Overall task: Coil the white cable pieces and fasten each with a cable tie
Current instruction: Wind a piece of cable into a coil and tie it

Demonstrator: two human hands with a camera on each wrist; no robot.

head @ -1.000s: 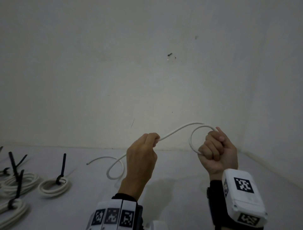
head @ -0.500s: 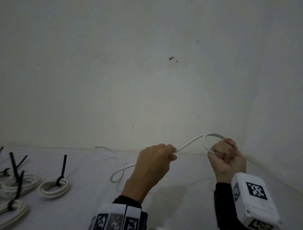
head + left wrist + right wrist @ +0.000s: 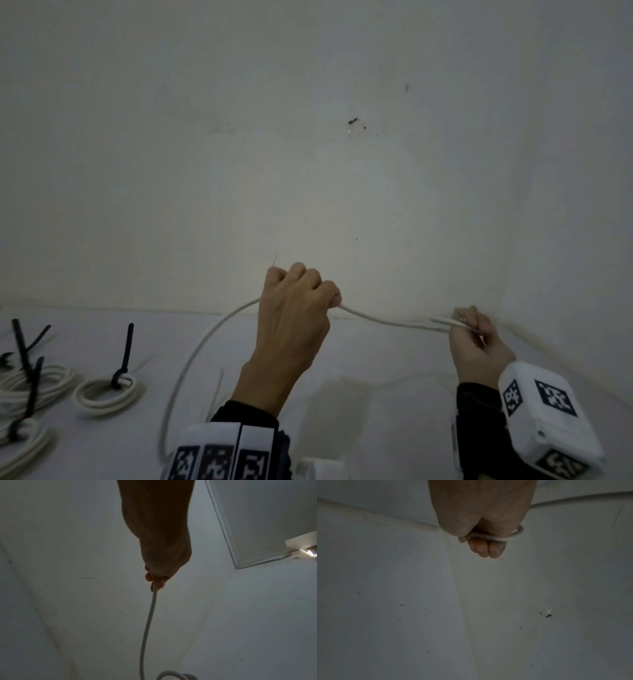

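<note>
Both my hands are up off the white surface [image 3: 376, 411], knuckles toward the wall [image 3: 308, 137]. My left hand [image 3: 294, 318] is fisted round the white cable [image 3: 387, 320], wrist at 6 o'clock. My right hand [image 3: 474, 342], at 3 o'clock from it, pinches a small loop of the same cable [image 3: 498, 537]. The cable sags between the hands; the tail arcs off to 7 o'clock. Tied coils [image 3: 106, 394] with black cable ties [image 3: 125, 356] lie at 8 o'clock.
</note>
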